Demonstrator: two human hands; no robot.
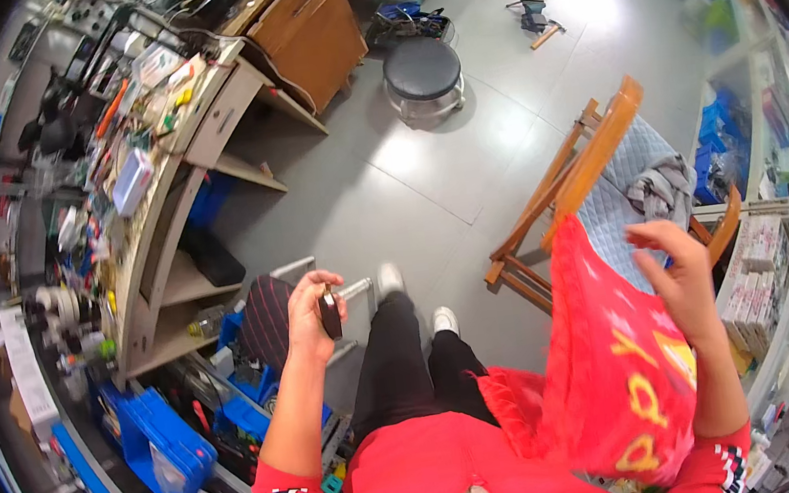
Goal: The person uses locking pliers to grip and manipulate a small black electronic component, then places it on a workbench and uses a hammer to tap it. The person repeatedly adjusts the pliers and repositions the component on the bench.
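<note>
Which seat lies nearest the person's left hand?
The dark seat with thin reddish lines, beside the left hand in view; other seats, like the round black stool ahead and the wooden-framed chair at right, are farther off.

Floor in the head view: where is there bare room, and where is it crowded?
Bare floor stretches between the round stool, the wooden chair and the workbench. Crowded: the workbench top, strewn with small items, and left of the legs, where blue bins sit.

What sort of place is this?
Probably a small workshop or repair shop: a desk is heaped with small items, a blue bin stands nearby, and boxes line the shelves at right.
</note>
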